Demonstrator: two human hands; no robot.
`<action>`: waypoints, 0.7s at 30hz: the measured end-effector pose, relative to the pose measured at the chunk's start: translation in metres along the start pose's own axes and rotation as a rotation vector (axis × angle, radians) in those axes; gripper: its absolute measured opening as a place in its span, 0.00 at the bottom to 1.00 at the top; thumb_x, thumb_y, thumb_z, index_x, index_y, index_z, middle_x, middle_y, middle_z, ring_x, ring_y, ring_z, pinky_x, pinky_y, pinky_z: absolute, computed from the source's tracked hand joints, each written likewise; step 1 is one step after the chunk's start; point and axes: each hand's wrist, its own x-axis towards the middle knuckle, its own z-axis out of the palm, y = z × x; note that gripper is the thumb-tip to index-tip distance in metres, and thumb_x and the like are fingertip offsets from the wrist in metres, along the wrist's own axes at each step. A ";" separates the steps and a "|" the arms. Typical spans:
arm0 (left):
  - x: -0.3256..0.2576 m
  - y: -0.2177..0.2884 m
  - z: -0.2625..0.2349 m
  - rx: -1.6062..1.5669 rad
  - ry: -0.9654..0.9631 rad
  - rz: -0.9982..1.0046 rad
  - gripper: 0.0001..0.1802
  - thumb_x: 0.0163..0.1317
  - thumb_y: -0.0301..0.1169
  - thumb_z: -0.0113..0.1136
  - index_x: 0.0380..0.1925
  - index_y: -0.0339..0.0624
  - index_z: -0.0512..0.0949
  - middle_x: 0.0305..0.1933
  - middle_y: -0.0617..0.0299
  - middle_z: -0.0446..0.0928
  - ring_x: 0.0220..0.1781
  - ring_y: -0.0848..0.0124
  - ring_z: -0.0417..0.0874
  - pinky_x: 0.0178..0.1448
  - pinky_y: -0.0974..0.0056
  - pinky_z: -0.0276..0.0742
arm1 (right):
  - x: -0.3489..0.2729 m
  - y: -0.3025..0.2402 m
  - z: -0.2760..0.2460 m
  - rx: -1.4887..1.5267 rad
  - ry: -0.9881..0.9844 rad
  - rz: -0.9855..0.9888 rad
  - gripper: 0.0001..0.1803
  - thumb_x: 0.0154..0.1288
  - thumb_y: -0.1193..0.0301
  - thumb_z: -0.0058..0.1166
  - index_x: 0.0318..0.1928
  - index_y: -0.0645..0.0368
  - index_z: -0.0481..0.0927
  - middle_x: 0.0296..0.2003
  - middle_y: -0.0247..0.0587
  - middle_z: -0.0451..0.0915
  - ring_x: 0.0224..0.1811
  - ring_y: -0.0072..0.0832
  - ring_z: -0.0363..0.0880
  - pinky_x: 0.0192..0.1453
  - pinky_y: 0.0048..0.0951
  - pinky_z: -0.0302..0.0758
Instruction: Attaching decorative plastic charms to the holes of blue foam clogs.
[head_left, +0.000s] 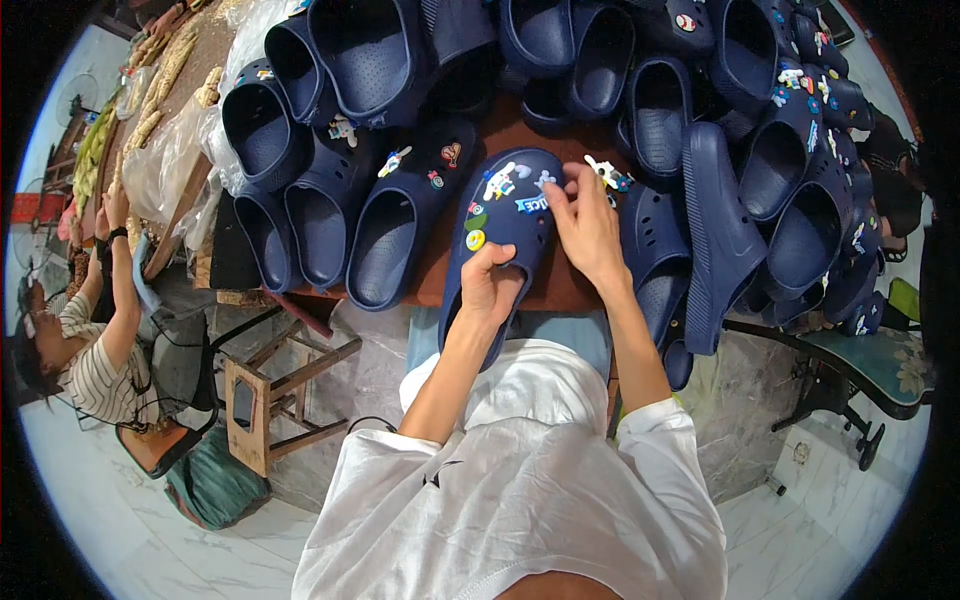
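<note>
At the near edge of the table point(563, 292), mid-view: left hand point(487, 285) grasps a navy foam clog point(508, 225), thumb over the upper beside the foot opening; remaining fingers largely hidden. Clog lies directly ahead of the wearer, heel end projecting past the table edge toward the lap, toe pointing away. Long axis runs near to far, toe leaning slightly right. Whether the sole touches the table: cannot tell.

Right hand point(590, 225), fingers bent, sits at the clog's right toe-side edge, beside the charms; it is the nearer hand to that edge, the left being nearer the heel. Whether it pinches anything: cannot tell.

Markings: block capitals on a blue strip charm point(535, 204); nearby, a white character charm point(498, 181) and a yellow ring charm point(475, 240). No brand mark discernible on the clog.

Beyond: further rows of navy clogs point(372, 60), several with charms.
</note>
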 end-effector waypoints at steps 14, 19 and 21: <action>-0.010 -0.003 0.001 0.042 0.118 0.013 0.33 0.43 0.21 0.52 0.56 0.31 0.70 0.56 0.48 0.76 0.60 0.53 0.75 0.69 0.51 0.67 | 0.007 0.006 -0.007 -0.229 -0.008 -0.460 0.13 0.61 0.70 0.60 0.42 0.63 0.74 0.39 0.46 0.74 0.42 0.45 0.75 0.47 0.43 0.73; -0.012 -0.006 -0.001 0.045 0.125 0.011 0.32 0.44 0.19 0.53 0.56 0.34 0.70 0.53 0.53 0.76 0.59 0.57 0.75 0.68 0.52 0.68 | 0.018 0.009 -0.008 -0.100 -0.127 -0.341 0.12 0.61 0.71 0.60 0.38 0.62 0.71 0.35 0.46 0.73 0.39 0.45 0.74 0.45 0.42 0.71; -0.012 -0.005 -0.002 0.048 0.140 0.013 0.32 0.44 0.19 0.52 0.56 0.34 0.70 0.53 0.53 0.76 0.59 0.57 0.75 0.68 0.52 0.68 | 0.017 0.008 -0.003 -0.111 -0.118 -0.334 0.12 0.62 0.71 0.60 0.37 0.62 0.70 0.32 0.45 0.72 0.38 0.43 0.74 0.44 0.40 0.70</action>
